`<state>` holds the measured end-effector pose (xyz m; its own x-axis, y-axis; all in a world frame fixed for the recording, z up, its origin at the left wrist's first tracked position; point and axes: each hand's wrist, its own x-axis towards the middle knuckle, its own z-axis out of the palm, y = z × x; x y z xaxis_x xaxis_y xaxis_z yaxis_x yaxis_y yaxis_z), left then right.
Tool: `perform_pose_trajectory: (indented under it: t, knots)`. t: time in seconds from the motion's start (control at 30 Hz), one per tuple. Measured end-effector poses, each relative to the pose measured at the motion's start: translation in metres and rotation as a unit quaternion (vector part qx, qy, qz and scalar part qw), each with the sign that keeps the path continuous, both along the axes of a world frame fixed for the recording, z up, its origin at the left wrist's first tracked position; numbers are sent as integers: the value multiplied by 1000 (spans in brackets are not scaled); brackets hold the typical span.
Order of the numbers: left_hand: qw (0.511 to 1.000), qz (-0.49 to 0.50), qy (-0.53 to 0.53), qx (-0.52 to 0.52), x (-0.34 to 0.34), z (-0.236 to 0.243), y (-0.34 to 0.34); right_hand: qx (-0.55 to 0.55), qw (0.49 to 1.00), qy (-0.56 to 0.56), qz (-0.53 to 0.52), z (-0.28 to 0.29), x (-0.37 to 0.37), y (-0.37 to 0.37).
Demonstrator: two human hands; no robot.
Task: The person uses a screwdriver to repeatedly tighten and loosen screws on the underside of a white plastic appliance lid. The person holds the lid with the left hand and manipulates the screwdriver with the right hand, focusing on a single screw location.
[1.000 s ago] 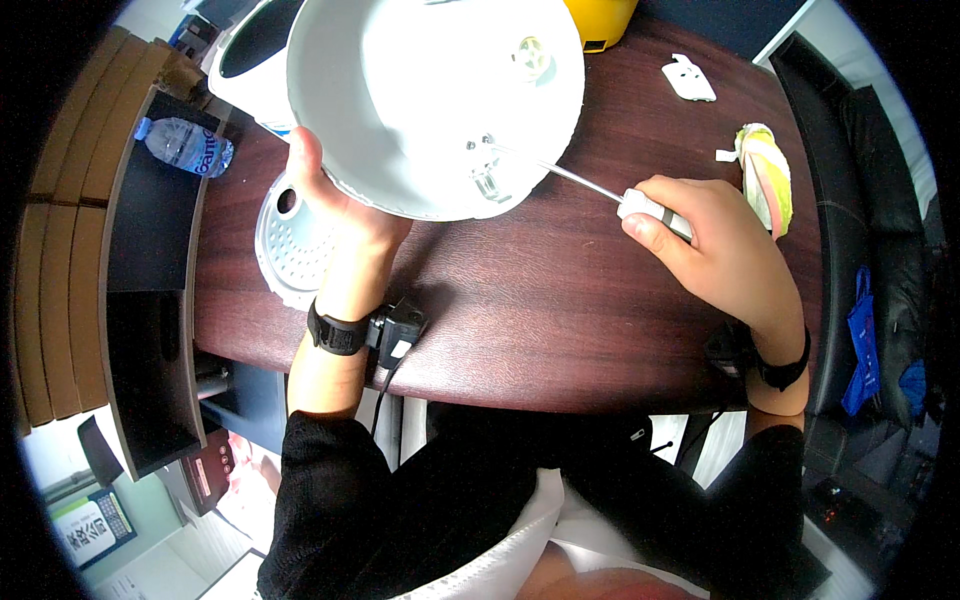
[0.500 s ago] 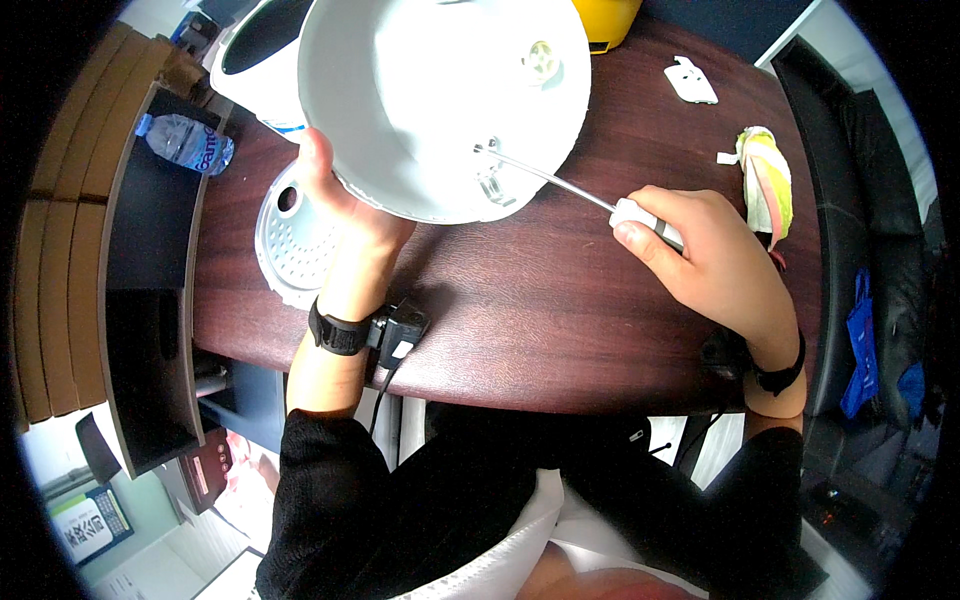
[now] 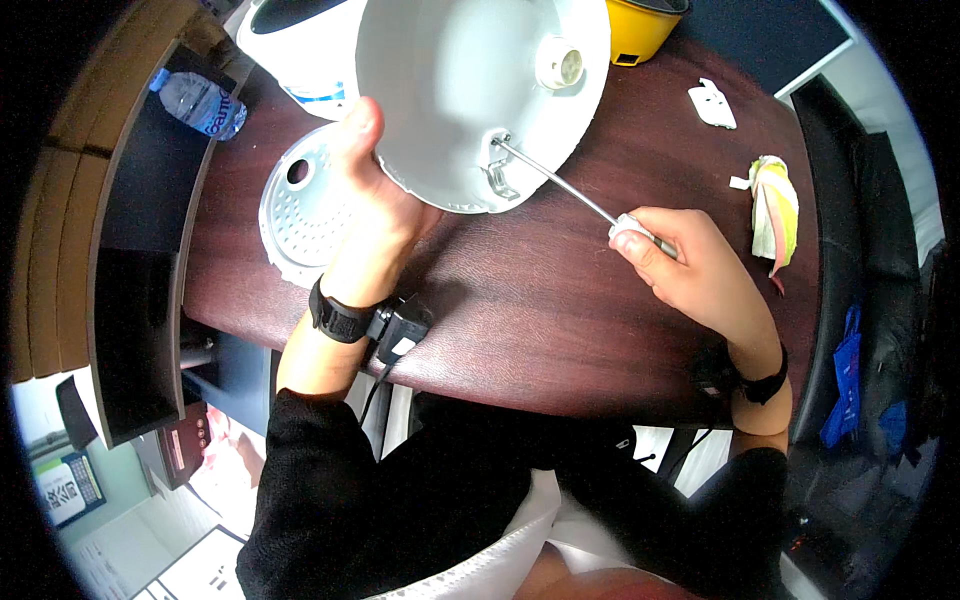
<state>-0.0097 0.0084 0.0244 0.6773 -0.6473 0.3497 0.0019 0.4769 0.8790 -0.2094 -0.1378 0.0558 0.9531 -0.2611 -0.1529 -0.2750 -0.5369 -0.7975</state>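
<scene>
Seen from the head camera: left hand (image 3: 375, 205) clasping the rim of a white round shell (image 3: 480, 90), tilted up on edge over the dark wooden table (image 3: 520, 300), thumb raised along its inner side. Right hand (image 3: 690, 265) closed around the handle of a screwdriver (image 3: 575, 190), shaft slanting up and left, tip touching a small metal bracket (image 3: 497, 170) near the shell's lower rim. White perforated disc (image 3: 300, 205) lying flat on the table just behind the left wrist. Plastic water bottle (image 3: 200, 105) on the dark side shelf at far left. Yellow pot (image 3: 640, 25) at the table's far edge. Crumpled yellow-and-white cloth (image 3: 775, 210) to the right, well apart from the hands.
</scene>
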Motion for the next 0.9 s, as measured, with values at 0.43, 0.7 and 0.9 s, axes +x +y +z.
perform_pose_trajectory:
  t: [0.43, 0.7, 0.9]
  knots:
    - [982, -99, 63, -150, 23, -19, 11, 428, 901, 70, -18, -20, 5, 13]
    - [999, 9, 26, -21, -7, 12, 4, 443, 892, 84, -5, -16, 3, 12]
    - [1000, -12, -11, -10, 1, 12, 9, 199, 979, -15, -43, -2, 1, -9]
